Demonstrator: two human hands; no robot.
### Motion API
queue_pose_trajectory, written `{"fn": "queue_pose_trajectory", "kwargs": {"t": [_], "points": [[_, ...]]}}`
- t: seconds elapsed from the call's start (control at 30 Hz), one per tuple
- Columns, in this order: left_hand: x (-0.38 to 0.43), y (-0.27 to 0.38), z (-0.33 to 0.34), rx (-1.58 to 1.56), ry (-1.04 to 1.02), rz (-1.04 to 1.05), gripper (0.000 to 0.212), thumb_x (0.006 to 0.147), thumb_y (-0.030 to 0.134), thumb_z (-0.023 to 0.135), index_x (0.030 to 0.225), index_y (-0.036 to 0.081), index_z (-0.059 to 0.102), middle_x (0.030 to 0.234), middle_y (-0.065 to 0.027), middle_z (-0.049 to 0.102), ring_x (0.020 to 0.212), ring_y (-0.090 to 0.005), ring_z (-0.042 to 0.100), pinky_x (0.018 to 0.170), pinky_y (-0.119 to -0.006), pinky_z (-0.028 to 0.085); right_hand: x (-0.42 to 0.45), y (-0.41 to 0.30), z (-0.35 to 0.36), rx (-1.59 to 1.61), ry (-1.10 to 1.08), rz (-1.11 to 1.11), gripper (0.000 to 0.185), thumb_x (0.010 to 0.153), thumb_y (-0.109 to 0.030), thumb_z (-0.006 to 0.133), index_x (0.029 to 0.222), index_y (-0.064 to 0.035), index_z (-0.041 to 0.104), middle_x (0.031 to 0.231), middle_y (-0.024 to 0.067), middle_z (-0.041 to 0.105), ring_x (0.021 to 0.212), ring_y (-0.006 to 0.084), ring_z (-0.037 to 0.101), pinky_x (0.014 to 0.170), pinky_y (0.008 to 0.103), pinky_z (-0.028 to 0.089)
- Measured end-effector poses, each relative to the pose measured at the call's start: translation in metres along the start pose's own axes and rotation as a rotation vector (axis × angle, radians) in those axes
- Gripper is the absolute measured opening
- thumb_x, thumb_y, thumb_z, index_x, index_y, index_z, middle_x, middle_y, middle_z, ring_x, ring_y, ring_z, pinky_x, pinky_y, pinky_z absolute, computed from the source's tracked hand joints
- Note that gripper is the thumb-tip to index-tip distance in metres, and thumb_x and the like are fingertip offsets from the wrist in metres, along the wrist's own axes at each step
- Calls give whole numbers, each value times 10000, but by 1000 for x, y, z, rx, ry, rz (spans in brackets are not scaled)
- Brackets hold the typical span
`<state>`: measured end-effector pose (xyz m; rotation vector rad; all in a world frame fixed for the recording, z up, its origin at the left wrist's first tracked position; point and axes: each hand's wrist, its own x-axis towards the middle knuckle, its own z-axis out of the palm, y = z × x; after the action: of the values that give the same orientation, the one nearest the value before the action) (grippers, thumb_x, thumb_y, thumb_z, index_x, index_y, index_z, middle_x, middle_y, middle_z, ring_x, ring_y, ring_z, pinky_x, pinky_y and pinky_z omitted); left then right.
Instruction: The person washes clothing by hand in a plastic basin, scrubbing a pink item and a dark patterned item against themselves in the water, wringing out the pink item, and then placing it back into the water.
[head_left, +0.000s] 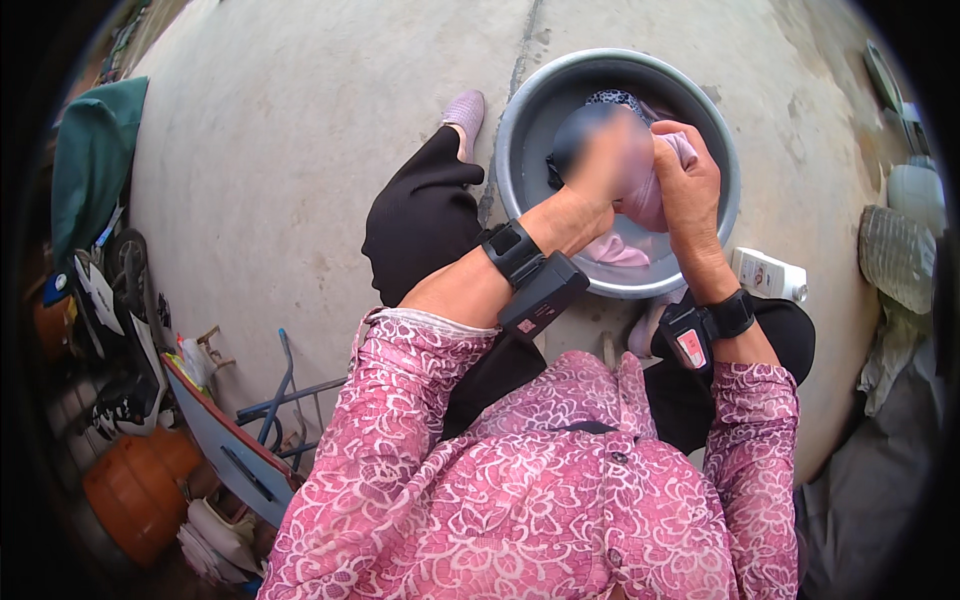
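A bunched pink cloth (646, 202) is held up over a round grey metal basin (517, 202) with water in it. My right hand (691, 184) grips the cloth from the right, a fold of it showing above the thumb. From the left, my left hand (600, 176) closes against the same cloth; a round blurred patch hides most of its fingers. Below the hands, another piece of pink cloth (619, 251) lies in the basin. Dark spotted fabric (615, 97) shows at the far side of the basin, partly hidden behind the blur.
A white bottle (769, 274) lies on the concrete floor (315, 187) right of the basin. Clear plastic containers (896, 259) stand at the far right. On the left are a ride-on toy or scooter (127, 330), blue metal tubing (281, 397) and an orange container (142, 487).
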<state>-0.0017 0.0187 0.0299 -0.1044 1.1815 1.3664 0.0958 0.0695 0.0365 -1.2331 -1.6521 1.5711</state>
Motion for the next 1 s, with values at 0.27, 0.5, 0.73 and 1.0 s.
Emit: {"fn": "queue_pose_trajectory", "kwargs": {"t": [0.27,0.5,0.73,1.0], "points": [[1,-2,6,-229,-193,105,295,895,332,470,937,44,519,852,-68,540,784,-169,546,713,-307,451,-15,-7,14,-228,106,-477,252,766,-252,644,892,-49,564,873,106,566,762,244,569,672,316,456],[4,-6,12,-62,30,133,218,859,223,498,837,24,584,787,-47,575,708,-137,560,611,-296,449,-8,-4,9,-68,63,-222,260,837,-283,591,821,-26,559,659,59,509,662,114,489,619,251,426],[11,-16,10,267,147,355,283,807,208,489,767,-47,607,764,-173,601,700,-232,562,651,-340,432,0,10,5,140,37,-76,296,888,-290,518,752,-27,529,674,-17,471,658,61,416,594,213,366],[8,-12,9,440,227,390,262,827,198,503,760,-43,580,762,-126,591,693,-162,540,625,-317,423,-3,7,7,290,27,34,238,878,-272,527,845,-39,568,778,-15,511,723,60,451,653,208,384]]}}
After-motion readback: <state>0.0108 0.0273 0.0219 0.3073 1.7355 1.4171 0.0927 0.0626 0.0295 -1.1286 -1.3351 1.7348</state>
